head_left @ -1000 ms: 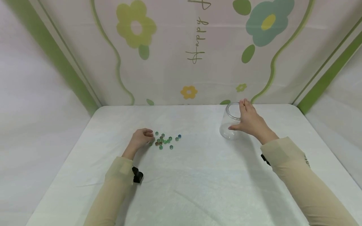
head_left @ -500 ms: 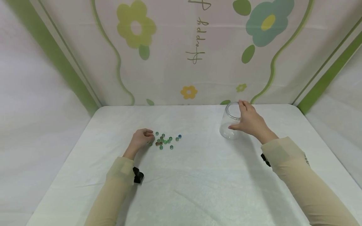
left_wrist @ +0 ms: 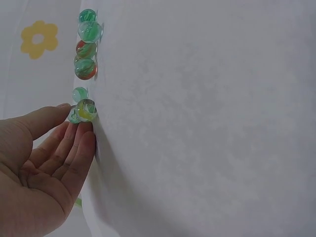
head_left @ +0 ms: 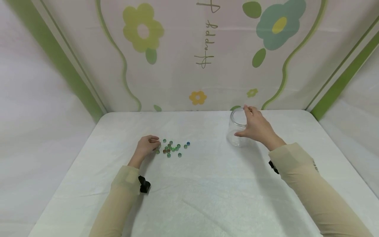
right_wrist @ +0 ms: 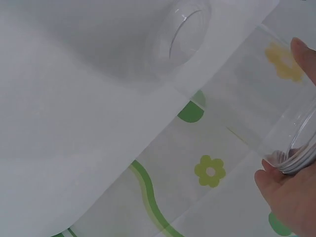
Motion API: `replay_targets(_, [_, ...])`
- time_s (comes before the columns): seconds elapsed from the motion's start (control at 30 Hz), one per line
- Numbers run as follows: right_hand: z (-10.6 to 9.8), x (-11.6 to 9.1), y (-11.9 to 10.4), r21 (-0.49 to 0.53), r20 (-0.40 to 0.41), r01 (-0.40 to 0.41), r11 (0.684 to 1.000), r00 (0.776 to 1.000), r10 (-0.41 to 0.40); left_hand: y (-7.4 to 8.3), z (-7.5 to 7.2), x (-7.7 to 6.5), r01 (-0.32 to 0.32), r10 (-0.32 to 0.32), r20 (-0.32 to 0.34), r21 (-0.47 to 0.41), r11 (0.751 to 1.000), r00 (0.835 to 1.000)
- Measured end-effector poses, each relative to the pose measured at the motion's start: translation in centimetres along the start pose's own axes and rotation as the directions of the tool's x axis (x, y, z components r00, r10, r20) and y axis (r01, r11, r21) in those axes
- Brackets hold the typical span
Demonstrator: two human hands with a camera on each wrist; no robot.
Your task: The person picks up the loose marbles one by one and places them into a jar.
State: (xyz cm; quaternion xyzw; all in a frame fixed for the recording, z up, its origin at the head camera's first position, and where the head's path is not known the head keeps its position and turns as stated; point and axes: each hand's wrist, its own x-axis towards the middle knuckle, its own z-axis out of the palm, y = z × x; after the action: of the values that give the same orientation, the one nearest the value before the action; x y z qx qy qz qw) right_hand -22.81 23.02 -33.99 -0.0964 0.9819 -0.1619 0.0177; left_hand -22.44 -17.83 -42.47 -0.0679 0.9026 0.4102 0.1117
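Beige sleeves (head_left: 116, 197) nearest. On white table (head_left: 189, 197), left hand (head_left: 145, 145) at loose glass marbles (head_left: 173, 149), thumb and fingers apart; cannot tell whether pinching one. Farther right, right hand (head_left: 257, 127) clamped on clear jar (head_left: 234, 130) at rim. Beyond, flowered backdrop (head_left: 174, 79).

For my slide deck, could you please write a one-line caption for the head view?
At a white table, left hand by scattered marbles, right hand gripping an open clear jar.
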Motion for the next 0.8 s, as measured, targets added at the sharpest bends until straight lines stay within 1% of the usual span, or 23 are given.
replay_targets(0.3, [0.8, 0.4, -1.7, 0.056, 0.038, 0.015, 0.998, 0.999, -0.018, -0.1, 0.0, 0.0, 0.004, -0.005, -0.017, -0.026, 1.000, 1.000])
replay_targets(0.43, [1.2, 0.6, -2.7, 0.077, 0.046, 0.029, 0.997, 0.998, -0.033, -0.2, -0.1, -0.1, 0.015, -0.016, -0.014, -0.084, 0.996, 1.000])
replay_targets(0.6, [1.8, 0.8, -3.9, 0.085, 0.047, 0.059, 0.995, 0.997, -0.063, -0.3, -0.3, -0.2, 0.037, -0.040, -0.013, -0.167, 0.985, 0.999])
replay_targets(0.73, [2.2, 0.9, -4.8, 0.082, 0.051, 0.080, 0.993, 0.995, -0.084, -0.2, -0.5, -0.3, 0.058, -0.061, -0.006, -0.219, 0.974, 0.998])
replay_targets(0.8, [2.3, 0.9, -5.2, 0.081, 0.048, 0.094, 0.992, 0.994, -0.098, -0.2, -0.6, -0.3, 0.070, -0.071, 0.004, -0.263, 0.962, 0.997])
